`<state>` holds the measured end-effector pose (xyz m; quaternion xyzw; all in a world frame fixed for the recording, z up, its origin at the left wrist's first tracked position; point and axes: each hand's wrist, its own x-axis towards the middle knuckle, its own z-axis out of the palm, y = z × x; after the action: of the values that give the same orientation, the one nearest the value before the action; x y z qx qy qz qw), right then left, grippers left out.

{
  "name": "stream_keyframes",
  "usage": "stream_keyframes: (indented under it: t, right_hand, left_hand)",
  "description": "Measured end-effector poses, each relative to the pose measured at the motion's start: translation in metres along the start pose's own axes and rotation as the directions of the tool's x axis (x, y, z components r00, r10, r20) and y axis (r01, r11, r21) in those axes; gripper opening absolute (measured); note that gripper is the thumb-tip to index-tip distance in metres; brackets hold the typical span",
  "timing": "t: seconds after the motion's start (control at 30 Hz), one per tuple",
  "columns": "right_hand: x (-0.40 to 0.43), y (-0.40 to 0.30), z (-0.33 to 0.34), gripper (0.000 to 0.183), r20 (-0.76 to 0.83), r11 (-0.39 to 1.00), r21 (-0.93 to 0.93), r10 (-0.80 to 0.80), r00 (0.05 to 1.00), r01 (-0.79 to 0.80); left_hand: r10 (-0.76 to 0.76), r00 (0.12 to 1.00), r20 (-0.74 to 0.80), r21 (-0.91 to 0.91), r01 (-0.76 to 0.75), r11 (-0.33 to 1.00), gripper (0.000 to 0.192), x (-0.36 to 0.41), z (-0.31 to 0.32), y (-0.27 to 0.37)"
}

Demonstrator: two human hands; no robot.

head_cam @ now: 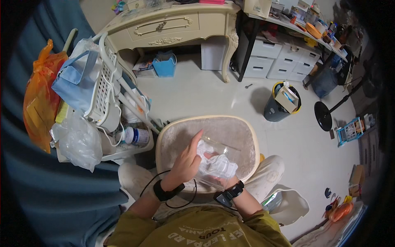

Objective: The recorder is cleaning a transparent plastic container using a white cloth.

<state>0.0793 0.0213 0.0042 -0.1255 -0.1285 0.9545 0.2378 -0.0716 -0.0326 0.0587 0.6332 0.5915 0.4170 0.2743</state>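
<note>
Above a padded stool, my left hand (pixel 186 164) grips the left side of a clear plastic container (pixel 219 145). Its index finger extends up along the container's edge. My right hand (pixel 230 182) is at the container's lower right, holding a crumpled white cloth or wipe (pixel 220 165) against it. Much of that hand is hidden behind the cloth and the clear plastic. Whether the cloth lies inside or outside the container, I cannot tell. Below both hands is the stool's grey-beige plush top (pixel 179 132) with a cream rim. A black strap sits on each wrist.
On the left, a white rack (pixel 106 89) carries plastic bags and baskets. A cream desk (pixel 172 27) and white drawers (pixel 262 52) stand ahead. To the right are a full trash bin (pixel 271 108), a fan base (pixel 323 115) and a white open bag (pixel 293 205).
</note>
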Motion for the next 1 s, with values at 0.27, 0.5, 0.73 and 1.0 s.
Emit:
stream_keyframes:
  t: [0.27, 0.5, 0.73, 1.0]
  right_hand:
    - [0.022, -0.002, 0.0, 0.025, -0.17, 0.918, -0.396, -0.039, 0.985, -0.032]
    - [0.029, 0.005, -0.006, 0.025, -0.155, 0.937, -0.35, -0.068, 0.986, 0.01]
    - [0.023, 0.003, 0.007, 0.026, -0.196, 0.833, -0.552, -0.184, 0.963, 0.046]
    - [0.026, 0.012, -0.025, 0.031, -0.171, 0.888, -0.458, -0.125, 0.977, 0.034]
  left_hand:
    - [-0.01, 1.0, 0.014, -0.008, 0.01, 1.0, 0.064, 0.002, 0.002, -0.001]
    - [-0.039, 0.999, 0.023, -0.005, 0.039, 0.999, 0.065, 0.002, 0.004, -0.002]
    - [-0.015, 1.0, 0.01, -0.001, 0.015, 1.0, 0.064, 0.001, 0.004, -0.003]
    - [-0.01, 1.0, 0.011, -0.028, 0.01, 1.0, 0.063, 0.003, 0.005, -0.006]
